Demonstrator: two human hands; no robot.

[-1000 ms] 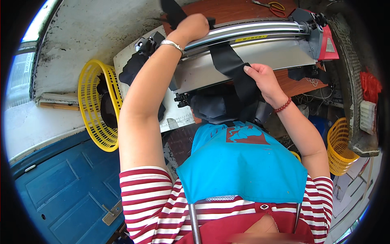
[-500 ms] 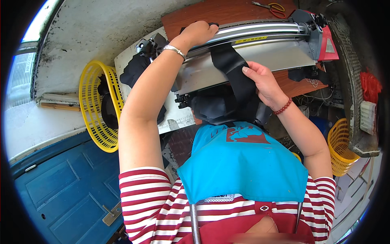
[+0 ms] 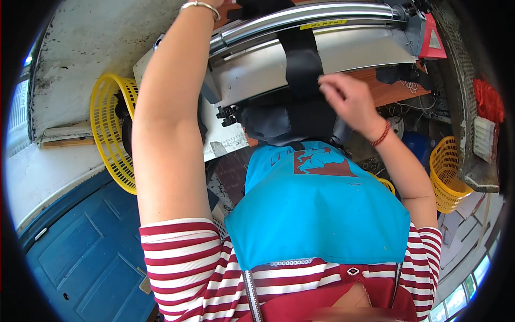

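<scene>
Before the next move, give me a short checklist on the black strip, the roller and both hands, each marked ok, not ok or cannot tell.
1. Black strip lies over the metal plate and runs up toward the roller: ok.
2. Strip untwisted where it crosses the plate: ok.
3. Right hand away from the roller: ok, it is near the plate's front edge.
4. Right hand gripping the strip: cannot tell, fingers are blurred beside its right edge.
5. Left hand fully in view: not ok, the top edge of the picture cuts it off.
6. Left hand holding something: cannot tell.
</scene>
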